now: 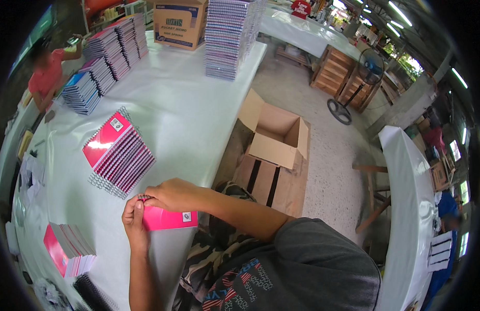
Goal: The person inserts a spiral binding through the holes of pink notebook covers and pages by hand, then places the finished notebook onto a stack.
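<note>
A small pink notebook (166, 220) lies near the table's front edge, its dark wire spiral at the left end. My left hand (134, 220) is closed on that end, thumb on the cover beside the wire. My right hand (172, 194) reaches across from the right, its fingers bent and pinching at the upper corner by the spiral; it covers part of the notebook's upper edge. Just beyond my hands is a stack of pink spiral notebooks (127, 155), with loose wire spirals (107, 185) showing along its sides. Pink-covered pads (68, 251) without visible wire stand at the lower left.
Dark wire coils (89, 291) lie at the table's lower left. Tall notebook stacks (227, 44) and a closed carton (180, 23) stand at the far side. An open carton (279, 129) sits on a wooden pallet to the right. A person (47, 78) works at the far left.
</note>
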